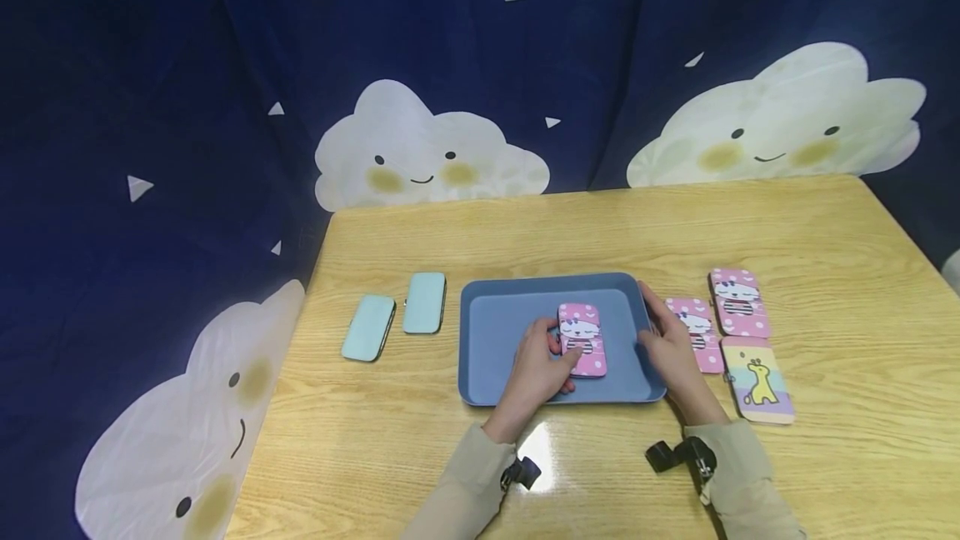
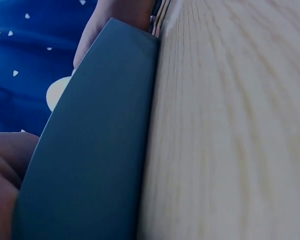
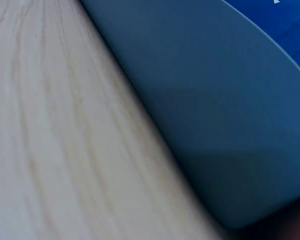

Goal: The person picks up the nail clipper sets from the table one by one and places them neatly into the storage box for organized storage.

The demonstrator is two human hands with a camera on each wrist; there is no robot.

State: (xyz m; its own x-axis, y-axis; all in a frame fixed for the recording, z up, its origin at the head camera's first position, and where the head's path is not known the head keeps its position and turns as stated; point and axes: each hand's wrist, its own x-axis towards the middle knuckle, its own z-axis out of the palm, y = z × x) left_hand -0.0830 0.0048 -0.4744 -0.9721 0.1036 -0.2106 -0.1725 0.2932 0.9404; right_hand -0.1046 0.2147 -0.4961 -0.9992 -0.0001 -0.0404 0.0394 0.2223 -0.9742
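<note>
A shallow blue tray sits on the wooden table, its outer wall filling much of the left wrist view. Inside it, toward the right, is a small pink clasp case with a white cat picture. My left hand grips this case, thumb over its front and fingers around its left and lower edges. At the tray's right end, my right hand pinches the wall, thumb inside and fingers outside. The right wrist view shows mostly the tray's outer wall; the hand is nearly out of sight there.
Right of the tray lie another pink cat case, partly behind my right hand, a second one, and a striped giraffe case. Two pale mint cases lie to the left. A dark blue cloud-print curtain hangs behind the table.
</note>
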